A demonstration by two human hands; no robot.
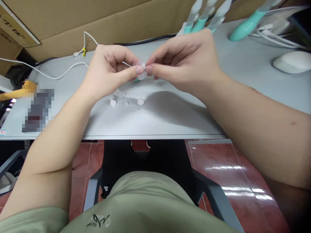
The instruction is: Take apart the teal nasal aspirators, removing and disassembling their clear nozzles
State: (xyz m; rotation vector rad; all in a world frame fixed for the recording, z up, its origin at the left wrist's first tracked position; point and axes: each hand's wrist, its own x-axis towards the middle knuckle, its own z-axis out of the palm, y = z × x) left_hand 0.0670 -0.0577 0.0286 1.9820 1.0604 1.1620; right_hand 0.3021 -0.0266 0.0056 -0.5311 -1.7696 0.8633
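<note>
Between my two hands, above the desk, is a small translucent plastic part (pixel 142 75). My left hand (pixel 114 66) pinches it between thumb and fingers. From the other side, my right hand (pixel 179 60) has its thumb and fingertips closed on a tiny whitish piece (pixel 143 66) at the part's edge. On the desk below lie a white teardrop-shaped tip (pixel 113 102), another white tip (pixel 141 101), a tiny white bit (pixel 126 103) and a clear piece (pixel 119 93). A bit of teal shows behind my left fingertips.
Several teal-handled tools with clear tubes (pixel 200 23) stand at the back; another teal one (pixel 247 27) lies to the right. A white mouse (pixel 293 61), a white cable (pixel 57 78), a blurred dark object (pixel 39 110) and a yellow tool (pixel 29 88) are on the desk (pixel 155 127).
</note>
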